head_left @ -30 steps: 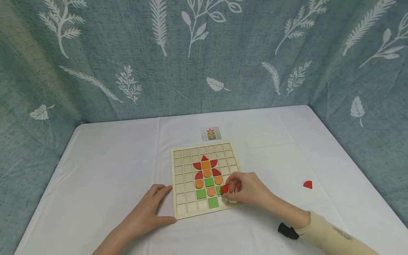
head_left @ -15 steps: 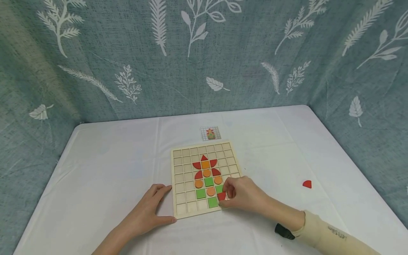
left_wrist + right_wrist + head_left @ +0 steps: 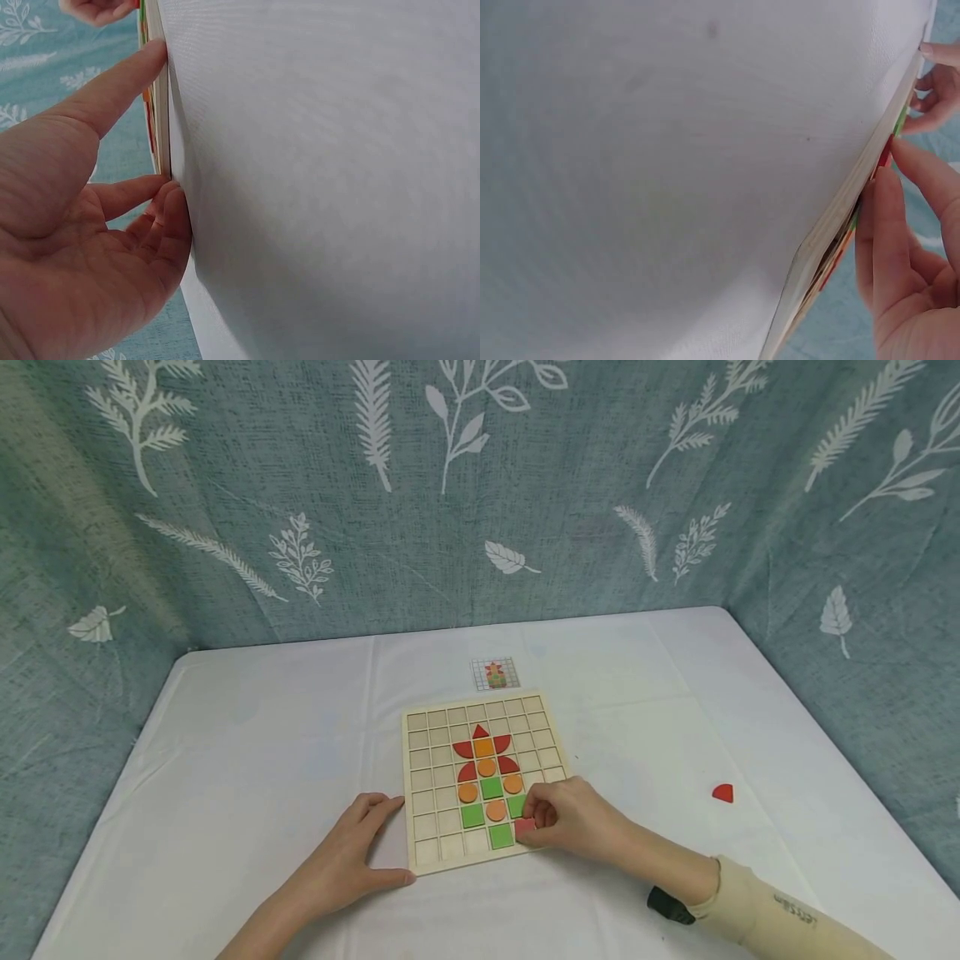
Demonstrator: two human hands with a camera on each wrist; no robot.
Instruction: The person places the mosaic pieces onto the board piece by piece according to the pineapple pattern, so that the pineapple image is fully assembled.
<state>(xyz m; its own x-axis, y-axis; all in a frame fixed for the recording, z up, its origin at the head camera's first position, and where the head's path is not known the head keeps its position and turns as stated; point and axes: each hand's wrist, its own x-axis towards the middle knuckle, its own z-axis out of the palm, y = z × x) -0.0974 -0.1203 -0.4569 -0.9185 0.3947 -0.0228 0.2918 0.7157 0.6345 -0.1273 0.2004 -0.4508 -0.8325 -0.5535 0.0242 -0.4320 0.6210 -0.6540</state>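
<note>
A square wooden grid board (image 3: 442, 852) lies on the table, bearing green squares, orange circles, an orange square and red pieces. My right hand (image 3: 573, 818) pinches a red quarter-circle piece (image 3: 525, 827) between thumb and fingers. That piece lies at the cell right of the lowest green square (image 3: 501, 837), partly hidden by the fingertips. In the right wrist view, red shows between the thumb and fingers at the board's edge. My left hand (image 3: 345, 860) rests at the board's left side, fingers extended and spread, thumb (image 3: 124, 86) and fingertips touching the edge.
A small pattern card (image 3: 496, 674) lies behind the board, printed with a similar coloured figure. One loose red quarter-circle (image 3: 723, 793) lies far right. A black object (image 3: 670, 906) sits by the right forearm. Patterned green-blue cloth (image 3: 420, 560) hangs behind the white table.
My right hand has moved slightly toward the front of the board, bringing the red quarter-circle from over a green square down to the cell below it. The left hand stays put.
</note>
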